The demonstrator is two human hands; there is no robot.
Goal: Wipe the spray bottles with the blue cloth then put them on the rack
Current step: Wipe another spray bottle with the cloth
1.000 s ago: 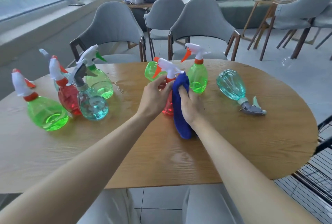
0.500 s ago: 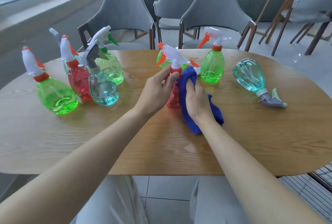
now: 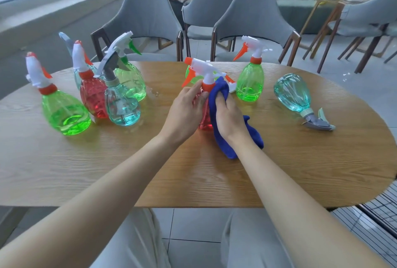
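The red spray bottle (image 3: 204, 120) is stood upright near the middle of the tabletop (image 3: 300, 173) and is being wiped. It is held by the left hand (image 3: 184, 113), whose fingers are curled round its body. The blue cloth (image 3: 221, 88) is gripped by the right hand (image 3: 229, 115) and pressed against the bottle's right side, just under the orange collar. The loose end of the cloth is left lying on the tabletop.

A few things could go wrong from here. The bottle could be let slip if it is lifted with a loose hold (the plastic looks smooth and may be wet). A half-hidden green bottle (image 3: 191, 75) is just behind it, and could be bumped by the white trigger head (image 3: 204, 67), which sticks out. The upright green bottle (image 3: 250, 84) is near the right hand and could be knocked over by a wide wipe. The trailing cloth end could be dragged across the tabletop and get caught under the bottle. What seems to be the wire rack (image 3: 384, 207) is seen only low at the right edge, so the bottle could be knocked on the tabletop's rim when it is carried there.
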